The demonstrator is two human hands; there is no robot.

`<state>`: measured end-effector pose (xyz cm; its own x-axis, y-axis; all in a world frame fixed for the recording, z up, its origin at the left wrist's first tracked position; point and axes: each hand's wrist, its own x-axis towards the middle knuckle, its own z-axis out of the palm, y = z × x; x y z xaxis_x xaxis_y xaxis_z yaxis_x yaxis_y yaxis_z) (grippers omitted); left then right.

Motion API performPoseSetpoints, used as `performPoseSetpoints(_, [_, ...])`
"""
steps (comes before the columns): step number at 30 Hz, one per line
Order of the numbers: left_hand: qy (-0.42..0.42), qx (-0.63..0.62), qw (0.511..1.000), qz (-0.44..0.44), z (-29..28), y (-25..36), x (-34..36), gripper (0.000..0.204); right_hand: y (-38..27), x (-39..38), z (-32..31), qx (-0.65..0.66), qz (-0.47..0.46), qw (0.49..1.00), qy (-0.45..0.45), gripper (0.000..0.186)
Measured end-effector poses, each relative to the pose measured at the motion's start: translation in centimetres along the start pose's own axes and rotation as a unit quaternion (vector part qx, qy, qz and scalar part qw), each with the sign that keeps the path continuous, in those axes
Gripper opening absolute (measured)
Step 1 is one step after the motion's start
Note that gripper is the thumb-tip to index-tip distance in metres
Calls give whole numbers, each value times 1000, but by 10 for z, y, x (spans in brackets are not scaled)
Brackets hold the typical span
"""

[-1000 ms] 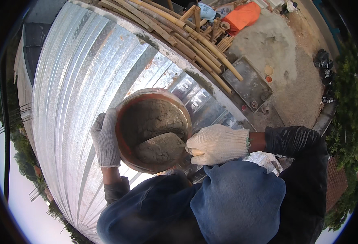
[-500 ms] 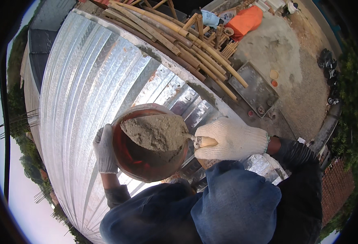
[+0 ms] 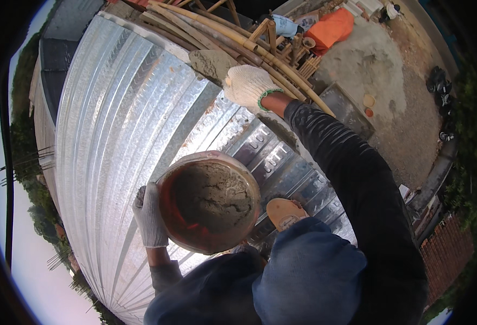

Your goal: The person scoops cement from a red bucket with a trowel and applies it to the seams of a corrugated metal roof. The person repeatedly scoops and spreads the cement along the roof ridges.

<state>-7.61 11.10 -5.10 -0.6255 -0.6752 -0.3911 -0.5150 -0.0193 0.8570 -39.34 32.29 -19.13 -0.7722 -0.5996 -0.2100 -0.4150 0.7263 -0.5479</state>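
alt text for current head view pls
The right hand, gloved in cream knit, holds a grey, mortar-laden trowel at the edge of a ribbed silver metal deck; the gloved left hand holds a round reddish bucket of grey mortar.

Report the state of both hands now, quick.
Left hand: closed on the side of the bucket, holding it.
Right hand: closed, holding the trowel out over the metal sheet's edge.

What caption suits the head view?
Gloved left hand grips mortar bucket; right hand holds laden trowel at edge of metal decking.
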Motion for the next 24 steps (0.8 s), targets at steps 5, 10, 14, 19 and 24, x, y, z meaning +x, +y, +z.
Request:
performPoseSetpoints(5, [16,-19,1000,10,-25,-13,-1,31,-76,26,59,-101,-29,994,17,22])
performPoseSetpoints(10, [42,-45,998,0,-20,-14,-10,31,-99,4,54,-164,-64,984,18,19])
performPoseSetpoints(14, [16,-45,999,1,-12,-14,-4,32,-75,-7,67,-150,-61,985,61,18])
performPoseSetpoints(19, [10,-23,1000,10,-15,-8,1,33,-49,-69,56,-170,-105,977,68,23])
performPoseSetpoints(24, [15,-22,1000,15,-13,-3,-3,33,-30,-98,12,-156,-88,982,58,34])
